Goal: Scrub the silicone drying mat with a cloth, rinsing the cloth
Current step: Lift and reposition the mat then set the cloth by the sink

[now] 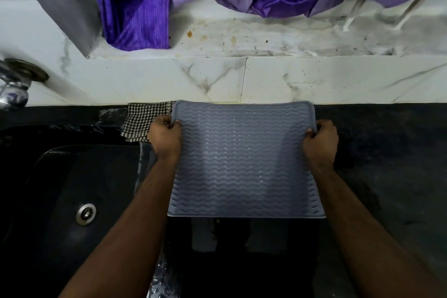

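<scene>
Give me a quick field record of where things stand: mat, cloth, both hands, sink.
mat: grey silicone drying mat with wavy ridges, on the dark counter, far edge at the marble backsplash
left hand: left hand grips the mat's left edge near the far corner
right hand: right hand grips the mat's right edge near the far corner
cloth: checked cloth lies on the counter beside the left hand, not held
sink: black sink left of the mat, metal drain visible
tap: tap at far left, no water seen
</scene>
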A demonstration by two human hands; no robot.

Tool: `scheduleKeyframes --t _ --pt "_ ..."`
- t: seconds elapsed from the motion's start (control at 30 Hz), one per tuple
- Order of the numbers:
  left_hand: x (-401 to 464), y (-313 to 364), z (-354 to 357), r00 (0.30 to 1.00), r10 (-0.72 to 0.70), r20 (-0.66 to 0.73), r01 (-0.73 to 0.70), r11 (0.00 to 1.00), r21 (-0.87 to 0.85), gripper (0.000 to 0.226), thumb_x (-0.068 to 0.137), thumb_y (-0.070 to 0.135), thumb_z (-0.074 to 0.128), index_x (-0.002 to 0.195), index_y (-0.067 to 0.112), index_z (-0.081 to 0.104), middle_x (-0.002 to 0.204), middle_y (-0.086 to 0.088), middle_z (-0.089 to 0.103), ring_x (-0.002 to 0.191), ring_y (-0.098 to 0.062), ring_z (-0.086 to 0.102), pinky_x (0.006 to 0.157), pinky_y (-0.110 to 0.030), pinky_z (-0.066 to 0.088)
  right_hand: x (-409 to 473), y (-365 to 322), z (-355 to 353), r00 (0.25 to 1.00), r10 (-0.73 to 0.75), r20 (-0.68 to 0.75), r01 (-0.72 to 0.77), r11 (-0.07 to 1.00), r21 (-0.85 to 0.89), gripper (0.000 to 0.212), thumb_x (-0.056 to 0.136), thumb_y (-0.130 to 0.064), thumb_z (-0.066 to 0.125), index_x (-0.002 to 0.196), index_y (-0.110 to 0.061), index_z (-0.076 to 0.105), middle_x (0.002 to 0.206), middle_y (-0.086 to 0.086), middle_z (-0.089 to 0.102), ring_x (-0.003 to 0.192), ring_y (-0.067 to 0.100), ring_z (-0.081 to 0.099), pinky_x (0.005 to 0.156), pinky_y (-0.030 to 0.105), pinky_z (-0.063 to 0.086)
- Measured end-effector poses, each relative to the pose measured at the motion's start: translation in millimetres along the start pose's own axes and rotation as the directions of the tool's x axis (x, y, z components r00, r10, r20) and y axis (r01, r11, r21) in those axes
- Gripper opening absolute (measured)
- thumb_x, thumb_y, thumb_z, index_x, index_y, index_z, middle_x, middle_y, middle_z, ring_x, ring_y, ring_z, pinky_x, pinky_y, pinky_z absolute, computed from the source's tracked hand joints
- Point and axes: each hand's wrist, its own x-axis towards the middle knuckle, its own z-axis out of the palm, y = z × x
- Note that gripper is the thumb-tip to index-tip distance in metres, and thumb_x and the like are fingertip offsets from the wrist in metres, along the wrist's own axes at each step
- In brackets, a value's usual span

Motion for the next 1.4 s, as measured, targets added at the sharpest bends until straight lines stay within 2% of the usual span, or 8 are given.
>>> scheduleKeyframes --t 0.23,0.43,0.57,0.7,0.9,1.1,1.27,1.4 --pt "-12 -3 -4 0.993 0.116 0.012 -0.116 0.993 -0.023 0.028 0.093 0.021 0.072 0.114 0.004 0.064 0.107 -0.01 0.072 0.092 -0.021 0.067 0.082 -0.029 0.055 -24 -5 15 0.982 -0.184 -0.04 0.166 0.946 -0.278 0.05 0.094 -0.02 0.057 0.141 -0.012 0.044 0.136 0.022 0.041 0.122 0.039 0.04 0.097 0.051 0.036" --pt "-26 -6 -5 0.958 0.262 0.113 -0.263 0.965 -0.013 0.04 0.091 0.005 0.066 0.13 0.008 0.057 0.112 -0.004 0.069 0.096 -0.017 0.065 0.083 -0.017 0.045 -82 -39 47 0.784 -0.513 0.349 0.599 0.772 -0.212 0.053 0.1 -0.045 0.047 0.149 -0.027 0.041 0.156 0.006 0.036 0.141 0.03 0.033 0.111 0.05 0.026" --pt "-29 -7 -9 0.926 0.341 0.162 -0.35 0.936 0.028 0.048 0.09 0.003 0.065 0.137 0.005 0.052 0.124 -0.015 0.066 0.111 -0.026 0.061 0.094 -0.026 0.044 -112 -61 74 0.703 -0.502 0.504 0.663 0.719 -0.209 0.062 0.099 -0.061 0.03 0.155 -0.036 0.024 0.166 -0.002 0.016 0.152 0.025 0.012 0.119 0.054 0.014" --pt "-30 -8 -21 0.894 0.394 0.215 -0.405 0.914 0.007 0.046 0.094 0.007 0.065 0.139 0.001 0.054 0.128 -0.016 0.065 0.116 -0.027 0.061 0.098 -0.029 0.045 -128 -84 90 0.752 -0.415 0.512 0.608 0.737 -0.295 0.055 0.1 -0.044 0.039 0.152 -0.027 0.032 0.164 0.004 0.018 0.15 0.033 0.013 0.119 0.055 0.013" --pt "-19 -11 -51 0.928 0.339 0.157 -0.333 0.941 -0.061 0.022 0.096 0.014 0.063 0.116 0.008 0.071 0.102 -0.005 0.076 0.093 -0.017 0.071 0.087 -0.037 0.057 -144 -141 102 0.683 -0.549 0.481 0.677 0.723 -0.136 0.039 0.098 -0.022 0.05 0.135 -0.012 0.051 0.145 0.012 0.044 0.127 0.033 0.045 0.104 0.046 0.041" --pt "7 -20 -82 0.945 0.282 0.163 -0.273 0.959 -0.078 0.014 0.095 0.011 0.063 0.101 0.01 0.075 0.09 0.0 0.076 0.083 -0.013 0.071 0.081 -0.033 0.058 -163 -208 140 0.635 -0.582 0.509 0.65 0.758 0.057 0.043 0.094 -0.015 0.051 0.136 -0.011 0.054 0.133 0.013 0.05 0.117 0.035 0.052 0.094 0.047 0.049" --pt "45 -42 -104 0.989 0.149 0.024 -0.149 0.989 0.01 0.016 0.095 0.013 0.064 0.106 0.002 0.07 0.104 -0.016 0.069 0.096 -0.03 0.066 0.091 -0.04 0.052 -173 -231 170 0.755 -0.525 0.392 0.594 0.801 -0.071 0.033 0.098 -0.021 0.046 0.128 -0.011 0.058 0.125 0.016 0.054 0.113 0.037 0.052 0.092 0.045 0.047" --pt "73 -63 -105 0.985 -0.124 0.12 0.119 0.992 0.047 0.051 0.095 0.036 0.068 0.126 -0.002 0.053 0.127 -0.025 0.059 0.119 -0.039 0.056 0.099 -0.038 0.047 -172 -240 185 0.835 -0.423 0.351 0.483 0.869 -0.102 0.041 0.1 -0.032 0.049 0.133 -0.007 0.052 0.127 0.02 0.048 0.115 0.037 0.049 0.091 0.043 0.046"
